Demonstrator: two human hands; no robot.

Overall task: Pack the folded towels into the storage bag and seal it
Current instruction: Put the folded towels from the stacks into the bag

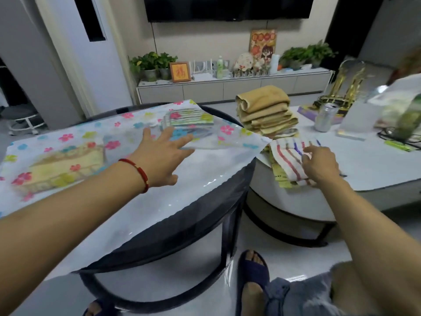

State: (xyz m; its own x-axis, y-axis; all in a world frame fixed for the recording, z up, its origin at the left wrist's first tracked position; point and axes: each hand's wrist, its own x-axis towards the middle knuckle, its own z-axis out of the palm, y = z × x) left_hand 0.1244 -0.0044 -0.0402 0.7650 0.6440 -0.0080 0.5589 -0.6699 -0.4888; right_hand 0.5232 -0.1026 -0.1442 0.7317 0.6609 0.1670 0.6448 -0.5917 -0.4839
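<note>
Clear flower-print storage bag lies flat on round table at frame left, folded towels visible inside. Left hand spread, palm down on bag; right hand fingers curled onto striped towel at centre right, tan towel stack behind it

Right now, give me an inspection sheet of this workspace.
Surface: round dark-rimmed table, lower white table beside it.
Job's things: flowered storage bag lies flat on the round table, towels visible through it; tan towel stack and striped towel wait on the white table.
Clutter: drink can, green lighter.
Grippers: left hand spread open over the bag; right hand on the striped towel, fingers curled, grip unclear.
Cables: black cable on the white table.
Surroundings: TV cabinet with plants.
</note>
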